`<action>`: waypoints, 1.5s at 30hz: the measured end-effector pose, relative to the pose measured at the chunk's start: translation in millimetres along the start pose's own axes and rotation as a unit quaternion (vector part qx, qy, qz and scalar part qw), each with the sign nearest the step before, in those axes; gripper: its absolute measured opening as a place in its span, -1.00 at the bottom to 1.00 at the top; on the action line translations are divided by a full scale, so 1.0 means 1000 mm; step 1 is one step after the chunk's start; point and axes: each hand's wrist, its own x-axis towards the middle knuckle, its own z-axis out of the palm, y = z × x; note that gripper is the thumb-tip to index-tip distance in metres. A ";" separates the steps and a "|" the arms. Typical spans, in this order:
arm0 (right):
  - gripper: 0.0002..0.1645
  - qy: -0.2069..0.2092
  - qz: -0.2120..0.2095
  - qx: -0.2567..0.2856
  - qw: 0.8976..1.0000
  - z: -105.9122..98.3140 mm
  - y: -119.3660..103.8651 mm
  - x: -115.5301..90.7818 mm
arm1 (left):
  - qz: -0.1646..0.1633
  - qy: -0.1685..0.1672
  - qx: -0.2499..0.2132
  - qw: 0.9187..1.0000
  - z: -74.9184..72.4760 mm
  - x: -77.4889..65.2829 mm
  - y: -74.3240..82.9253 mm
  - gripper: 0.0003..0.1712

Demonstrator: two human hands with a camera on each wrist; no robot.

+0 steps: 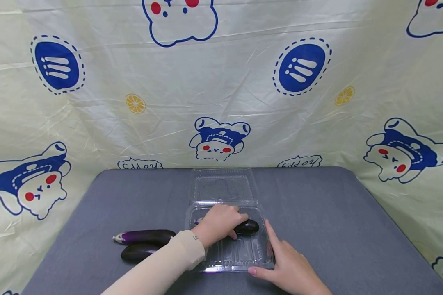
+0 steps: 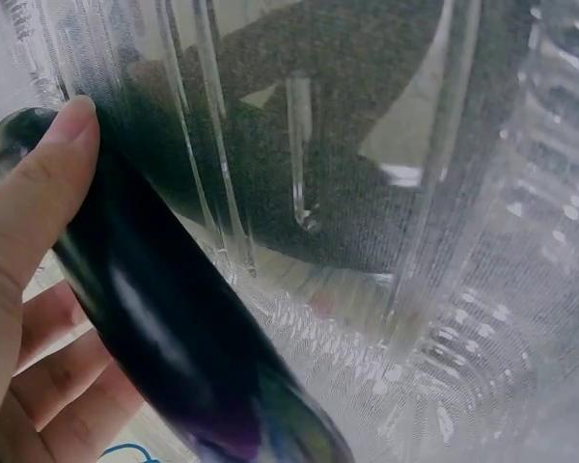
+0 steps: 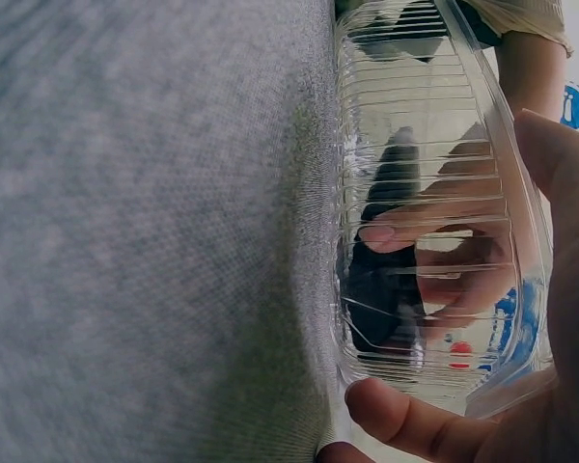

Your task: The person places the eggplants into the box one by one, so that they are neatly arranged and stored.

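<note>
A dark purple eggplant (image 1: 248, 227) lies low inside a clear plastic clamshell container (image 1: 240, 256). My left hand (image 1: 221, 223) reaches into the container and grips that eggplant, thumb on one side and fingers on the other in the left wrist view. Through the ribbed clear wall, the right wrist view shows the same eggplant (image 3: 381, 280) in the left fingers. At the container's front right corner, my right hand (image 1: 291, 262) touches it, thumb at the front edge and a straight finger along the right side. The left forearm hides part of the container.
Left of the container lie two more eggplants, one with a pale stem end (image 1: 145, 237) and a darker one (image 1: 138, 252) in front, partly behind the sleeve. The container's open lid (image 1: 223, 186) lies toward the back edge of the grey table (image 1: 310, 196). A printed cloth (image 1: 229, 94) hangs behind.
</note>
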 end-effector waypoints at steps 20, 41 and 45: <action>0.51 0.002 -0.008 -0.006 1.000 0.001 0.002 0.000 | -0.025 -0.011 -0.016 1.000 0.001 -0.001 -0.005 -0.28; 0.51 -0.015 -0.006 0.003 1.000 0.001 0.001 0.001 | -0.015 -0.025 -0.146 0.989 -0.029 -0.025 -0.028 -0.11; 0.50 -0.017 -0.005 -0.001 1.000 0.001 0.001 0.001 | -0.010 -0.010 -0.163 0.987 -0.040 -0.036 -0.037 -0.09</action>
